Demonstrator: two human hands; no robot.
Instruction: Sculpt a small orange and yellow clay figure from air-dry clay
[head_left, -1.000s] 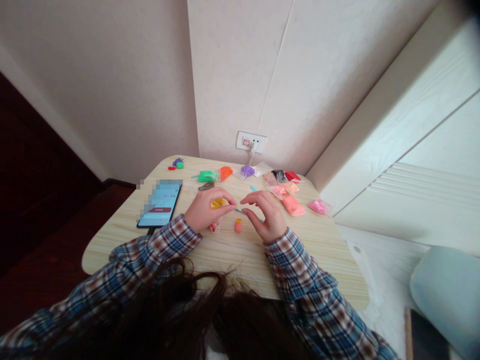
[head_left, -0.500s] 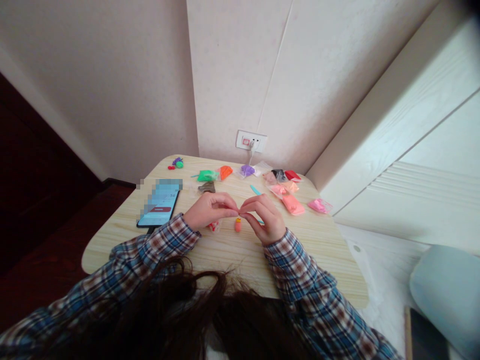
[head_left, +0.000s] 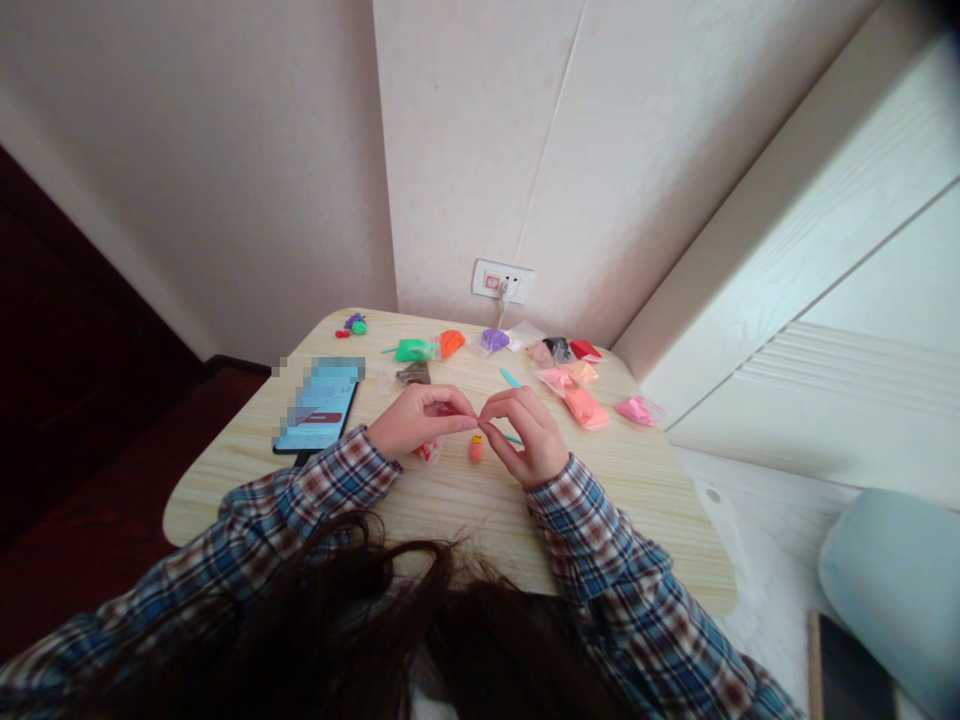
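Note:
My left hand (head_left: 424,418) and my right hand (head_left: 527,432) meet fingertip to fingertip above the middle of the table (head_left: 480,530). Both are closed in a pinch; whatever lies between the fingertips is too small to make out. Just below them a small clay figure (head_left: 476,450), pink with a yellow top, stands upright on the wood. A packet with red in it (head_left: 427,452) is partly hidden beneath my left hand. Near my right fingers lie a light-blue modelling tool (head_left: 510,378) and a second thin blue stick (head_left: 513,439), partly covered.
A phone (head_left: 319,405) lies at the left. Along the back are green (head_left: 415,350), orange (head_left: 451,344) and purple (head_left: 495,341) clay packets, with several pink, black and red ones (head_left: 585,408) at right. Small clay pieces (head_left: 357,326) sit far left. A wall socket (head_left: 502,280) holds a plug.
My right hand's fingers have shifted very slightly, still pinched against the left fingertips. A little more of the thin blue stick shows. The figure and packets stay where they were.

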